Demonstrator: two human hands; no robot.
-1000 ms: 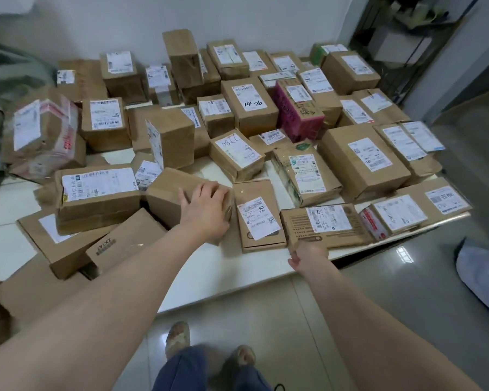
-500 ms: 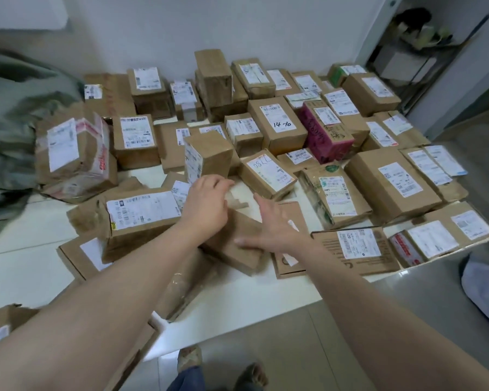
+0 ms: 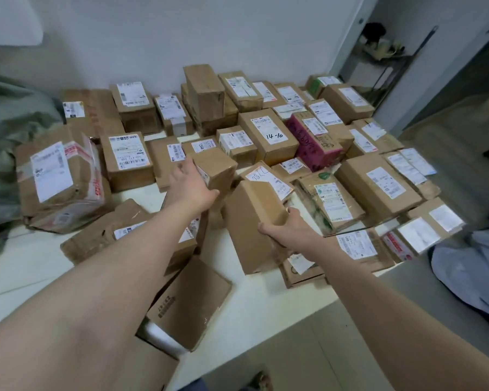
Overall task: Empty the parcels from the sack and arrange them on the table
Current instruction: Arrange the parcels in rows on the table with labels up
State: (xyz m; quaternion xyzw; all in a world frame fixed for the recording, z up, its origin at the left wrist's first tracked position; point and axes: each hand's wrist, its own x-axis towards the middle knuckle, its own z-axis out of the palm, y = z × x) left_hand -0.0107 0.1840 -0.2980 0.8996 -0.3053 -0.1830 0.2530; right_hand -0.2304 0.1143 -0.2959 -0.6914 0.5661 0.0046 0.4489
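White table (image 3: 260, 300) carries most parcels (image 3: 268, 134) in rows at centre and right, sack (image 3: 0, 142) at left edge; left hand (image 3: 191, 187) has an upright box (image 3: 218, 170) in its grip, right hand (image 3: 290, 231) a tilted box (image 3: 251, 221), and the lower-left heap (image 3: 189, 303) appears not yet arranged.

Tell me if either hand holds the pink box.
No, the pink box sits farther back; the left hand grips a small brown box, the right hand a big brown box.
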